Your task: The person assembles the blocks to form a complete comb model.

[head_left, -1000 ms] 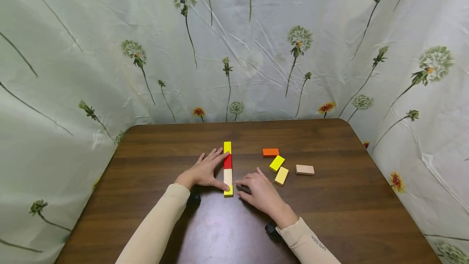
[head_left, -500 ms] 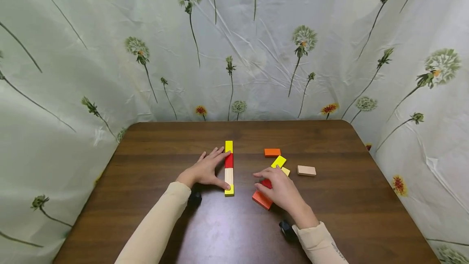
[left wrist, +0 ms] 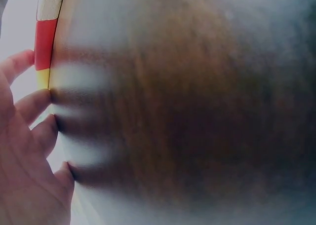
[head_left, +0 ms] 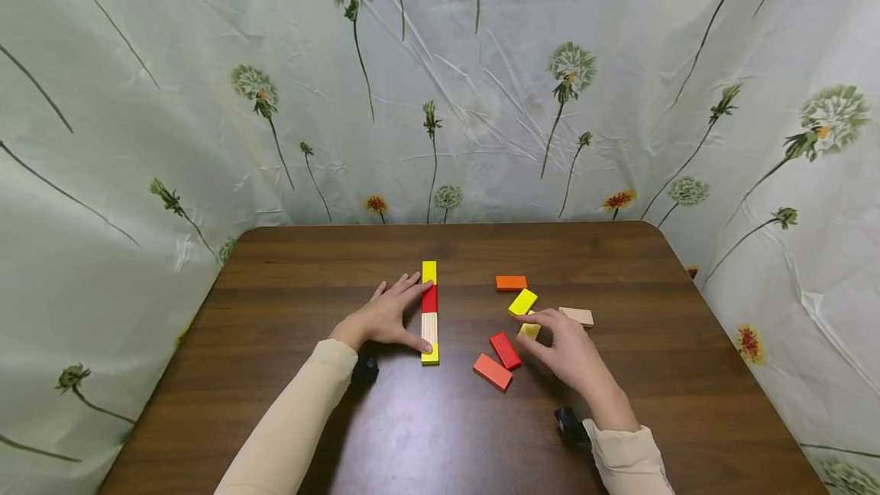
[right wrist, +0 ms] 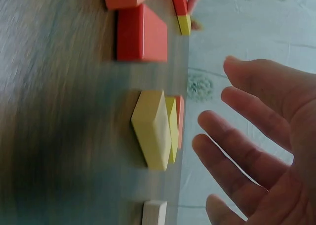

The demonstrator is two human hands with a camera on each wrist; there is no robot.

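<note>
In the head view a straight row of blocks runs away from me: a yellow block [head_left: 430,357], a pale wood block [head_left: 429,328], a red block [head_left: 429,299] and a far yellow block [head_left: 429,271]. My left hand [head_left: 382,319] lies along its left side, thumb on the near yellow block and index fingertip at the red one. Spread and fairly straight, my right hand [head_left: 571,354] hovers over a pale yellow block [head_left: 528,331], partly covering it. The right wrist view shows this block [right wrist: 153,131] standing apart from the fingers.
Left of the right hand lie a loose red block [head_left: 505,350] and a coral block [head_left: 493,373]. A bright yellow block [head_left: 523,302], an orange block [head_left: 511,283] and a light wood block [head_left: 577,317] lie beyond. A flowered curtain [head_left: 481,98] hangs behind the table.
My right hand has moved right, away from the row, to above the pale yellow block. The loose red and coral blocks have come into view. My left hand has stayed at the row.
</note>
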